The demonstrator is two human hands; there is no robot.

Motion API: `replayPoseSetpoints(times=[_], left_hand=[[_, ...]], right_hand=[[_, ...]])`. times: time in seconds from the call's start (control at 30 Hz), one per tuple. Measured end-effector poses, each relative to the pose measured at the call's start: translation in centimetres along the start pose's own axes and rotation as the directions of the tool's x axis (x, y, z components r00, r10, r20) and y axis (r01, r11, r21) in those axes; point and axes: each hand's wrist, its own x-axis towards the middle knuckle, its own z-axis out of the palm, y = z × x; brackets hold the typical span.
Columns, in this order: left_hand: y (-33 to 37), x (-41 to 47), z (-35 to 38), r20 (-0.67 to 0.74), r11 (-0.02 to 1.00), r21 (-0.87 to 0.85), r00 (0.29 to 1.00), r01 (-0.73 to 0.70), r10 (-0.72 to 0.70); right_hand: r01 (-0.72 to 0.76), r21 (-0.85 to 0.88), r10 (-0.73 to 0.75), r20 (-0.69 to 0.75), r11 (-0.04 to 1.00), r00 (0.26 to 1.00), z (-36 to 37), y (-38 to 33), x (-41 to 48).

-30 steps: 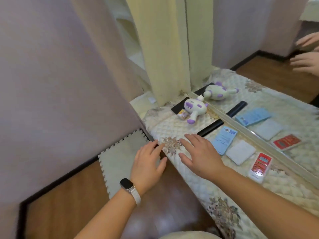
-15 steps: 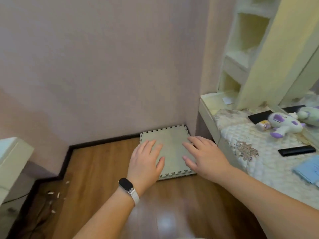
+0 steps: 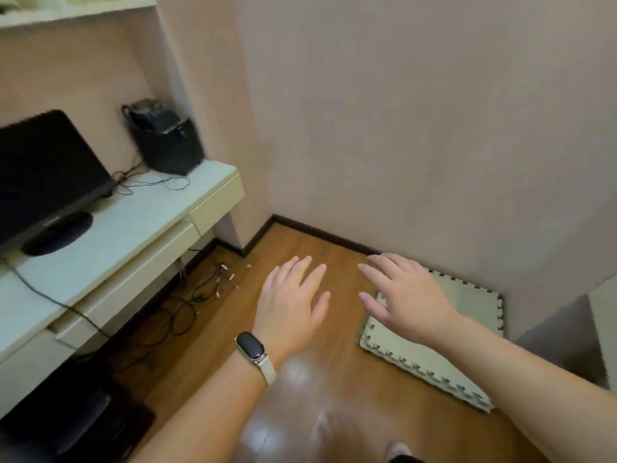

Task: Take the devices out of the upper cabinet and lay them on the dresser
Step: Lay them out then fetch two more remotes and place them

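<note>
My left hand (image 3: 289, 304), with a dark band on its wrist, hovers palm down over the wooden floor, fingers spread and holding nothing. Beside it on the right, my right hand (image 3: 405, 295) is also flat and empty, above the edge of a pale foam mat (image 3: 467, 332). Only a sliver of the dresser (image 3: 606, 325) shows at the far right edge. The devices lying on it and the upper cabinet are out of view.
A white desk (image 3: 110, 242) stands at the left with a black monitor (image 3: 43, 175), a black speaker (image 3: 167, 142) and loose cables. More cables (image 3: 187, 302) and small scraps lie on the floor under it. A shelf edge (image 3: 76, 11) runs along the top left.
The view has swung left, away from the dresser and its devices, to the room corner and the desk. Both hands stayed flat, empty and side by side throughout.
</note>
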Motion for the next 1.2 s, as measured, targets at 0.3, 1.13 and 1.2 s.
replayPoseSetpoints(times=[0.3,1.13,1.2], left_hand=[[-8.7,1.8,-2.7,-0.037,0.962,0.11,0.968,0.25,-0.247],[-25.9,30.4,-7.9,-0.256,0.831,0.293,0.876,0.473,-0.408],[-28.3,31.3,-8.4,-0.271,0.824,0.276,0.863,0.494,-0.426]], right_hand=[[0.316,0.068,-0.317,-0.008,0.946,0.949,2.7,-5.6,12.8],[0.575,0.092,-0.562,-0.134,0.813,0.816,5.2,-1.8,52.9],[0.593,0.089,-0.579,-0.138,0.801,0.803,5.5,-3.2,55.5]])
